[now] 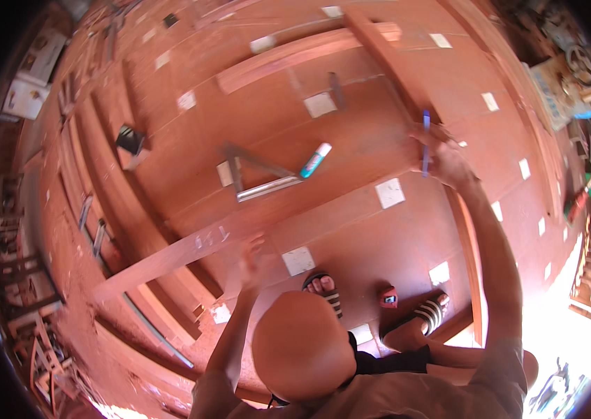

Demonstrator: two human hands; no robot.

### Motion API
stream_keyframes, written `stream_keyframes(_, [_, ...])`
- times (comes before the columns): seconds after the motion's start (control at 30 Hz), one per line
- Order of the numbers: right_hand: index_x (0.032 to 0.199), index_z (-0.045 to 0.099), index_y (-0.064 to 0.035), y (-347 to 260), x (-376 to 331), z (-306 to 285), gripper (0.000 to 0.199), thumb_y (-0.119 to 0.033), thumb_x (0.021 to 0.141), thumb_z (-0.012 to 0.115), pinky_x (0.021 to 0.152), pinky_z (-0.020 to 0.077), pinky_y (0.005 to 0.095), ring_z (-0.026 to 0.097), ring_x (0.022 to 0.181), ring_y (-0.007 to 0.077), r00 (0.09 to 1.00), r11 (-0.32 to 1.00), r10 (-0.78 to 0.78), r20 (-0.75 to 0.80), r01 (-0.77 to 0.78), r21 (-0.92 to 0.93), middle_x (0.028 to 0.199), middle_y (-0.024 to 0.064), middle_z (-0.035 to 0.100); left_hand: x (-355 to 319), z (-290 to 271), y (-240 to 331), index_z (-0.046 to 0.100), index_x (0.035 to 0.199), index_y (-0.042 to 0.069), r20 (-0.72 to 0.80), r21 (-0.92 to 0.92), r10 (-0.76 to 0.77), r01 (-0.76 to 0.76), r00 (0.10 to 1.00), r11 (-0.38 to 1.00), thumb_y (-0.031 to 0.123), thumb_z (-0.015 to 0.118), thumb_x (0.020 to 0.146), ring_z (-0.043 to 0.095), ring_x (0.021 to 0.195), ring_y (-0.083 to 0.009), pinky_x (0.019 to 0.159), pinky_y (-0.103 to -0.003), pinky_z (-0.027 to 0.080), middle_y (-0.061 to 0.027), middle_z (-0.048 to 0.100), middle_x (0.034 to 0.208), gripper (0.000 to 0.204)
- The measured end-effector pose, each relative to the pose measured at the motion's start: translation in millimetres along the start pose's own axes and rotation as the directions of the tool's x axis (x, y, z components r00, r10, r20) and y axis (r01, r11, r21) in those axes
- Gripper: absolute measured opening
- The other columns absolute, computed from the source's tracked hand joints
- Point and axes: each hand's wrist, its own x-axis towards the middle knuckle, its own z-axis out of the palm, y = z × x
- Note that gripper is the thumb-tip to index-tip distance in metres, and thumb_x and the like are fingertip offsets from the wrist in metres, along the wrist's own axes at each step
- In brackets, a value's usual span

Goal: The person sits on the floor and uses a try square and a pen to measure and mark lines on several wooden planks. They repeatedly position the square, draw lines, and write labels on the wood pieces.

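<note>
Bent knee (302,353) nearest the lens; both hands on timber above it.
Left hand (250,257), grip not discernible, meets the long plank (170,258) edge at 7 o'clock. Right hand (442,157) grasps a blue pencil (426,140) at 2 o'clock beside a plank end (386,56). Metal square (257,178) and tube (315,160) lie centre; bare floor (379,237) lies between the hands.

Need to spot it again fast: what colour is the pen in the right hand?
Blue. The pen in the right hand shows best in the head view.
</note>
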Motion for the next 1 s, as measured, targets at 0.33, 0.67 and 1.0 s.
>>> stream_keyframes(0.33, [0.139, 0.065, -0.0074, -49, -30, -116, 0.075, -0.014, 0.071, 0.096, 0.114, 0.0514, 0.0516, 0.059, 0.137, 0.0404, 0.967, 0.966, -0.024, 0.252, 0.087, -0.244, 0.151, 0.0174, 0.062, 133, 44, 31, 0.057, 0.145, 0.005, 0.275, 0.732, 0.326, -0.416, 0.905, 0.539, 0.023, 0.066, 0.101, 0.051, 0.143, -0.0400, 0.122, -0.060, 0.037, -0.0186, 0.058, 0.149, 0.049])
stream_keyframes(0.67, [0.138, 0.066, -0.0103, -39, -98, -183, 0.063, -0.025, 0.082, 0.091, 0.109, 0.0542, 0.0524, 0.065, 0.127, 0.0398, 0.960, 0.965, 0.079, 0.270, -0.006, -0.261, 0.138, 0.0165, 0.068, 55, 16, 91, 0.059, 0.145, 0.000, 0.649, 0.596, 0.009, -0.516, 0.760, 0.616, 0.007, 0.063, 0.096, 0.061, 0.130, -0.0459, 0.111, -0.052, 0.050, -0.0247, 0.065, 0.138, 0.050])
stream_keyframes(1.0, [0.141, 0.067, -0.0087, 10, -145, -70, 0.051, -0.025, 0.095, 0.083, 0.101, 0.0590, 0.0493, 0.070, 0.115, 0.0380, 0.979, 0.974, 0.192, 0.065, -0.198, 0.112, 0.123, 0.0195, 0.072, 112, 26, 399, 0.068, 0.132, -0.008, 0.804, 0.551, -0.588, 0.258, 0.091, 0.794, 0.025, 0.076, 0.104, 0.071, 0.096, -0.0145, 0.085, -0.030, 0.059, -0.0112, 0.073, 0.109, 0.045])
